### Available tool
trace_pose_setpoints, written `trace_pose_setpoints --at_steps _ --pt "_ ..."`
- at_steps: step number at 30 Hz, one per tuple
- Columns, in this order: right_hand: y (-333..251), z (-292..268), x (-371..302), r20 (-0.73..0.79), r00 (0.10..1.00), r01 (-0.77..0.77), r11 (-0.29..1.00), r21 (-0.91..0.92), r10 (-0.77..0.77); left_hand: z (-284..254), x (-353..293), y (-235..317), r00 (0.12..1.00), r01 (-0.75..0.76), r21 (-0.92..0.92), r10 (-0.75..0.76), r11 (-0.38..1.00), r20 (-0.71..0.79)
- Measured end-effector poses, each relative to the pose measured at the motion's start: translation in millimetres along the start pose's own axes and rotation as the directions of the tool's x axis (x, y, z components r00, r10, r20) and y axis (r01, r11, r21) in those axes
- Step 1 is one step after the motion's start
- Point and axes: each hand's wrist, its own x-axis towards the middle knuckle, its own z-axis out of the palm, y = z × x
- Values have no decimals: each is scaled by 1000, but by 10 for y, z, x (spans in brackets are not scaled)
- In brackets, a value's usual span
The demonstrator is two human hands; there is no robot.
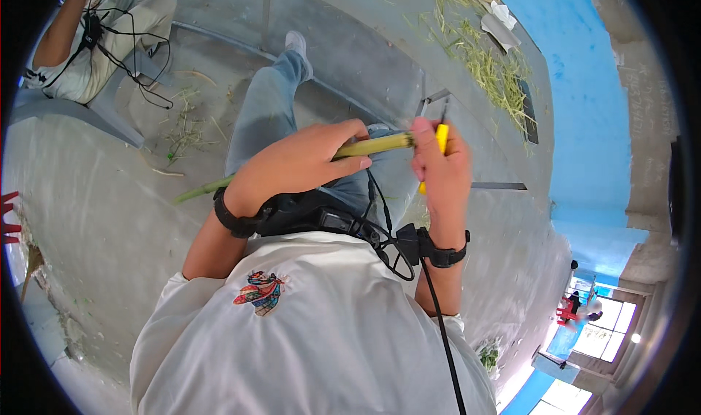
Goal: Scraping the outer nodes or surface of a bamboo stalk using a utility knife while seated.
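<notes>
Where the stalk is: middle of the frame, slanting up to the right, its greener end showing farther left.
Left hand: left of centre, its grip closed on the stalk between thumb and fingers.
Right hand: right of centre, its grip clenched around a yellow-handled tool, thumb at the stalk's right end; blur hides whether they touch.
Wrist straps: black, one on each arm.
Clothes: white shirt at lower middle, blue jeans above, white shoe near the top.
Strips: pale green, scattered at upper right, with more on the grey floor at upper left.
Co-worker: seated at upper left, beside black cables.
Wall: blue, along the right.
</notes>
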Motion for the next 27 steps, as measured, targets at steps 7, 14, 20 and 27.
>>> trace_pose_setpoints --at_steps 7,14,20,27 --pt "-12 -114 -27 -196 981 22 990 139 5 -75 -35 -40 982 93 -69 -80 993 173" --pt "182 -92 -356 108 981 195 832 -519 -163 -109 -65 31 985 133 -63 -125 989 121" --pt "86 67 -259 172 971 234 817 -527 -168 -172 -78 148 968 217 -195 -184 956 171" --pt "43 157 -223 231 947 321 730 -603 -225 -98 -80 -63 999 -23 -102 26 995 33"
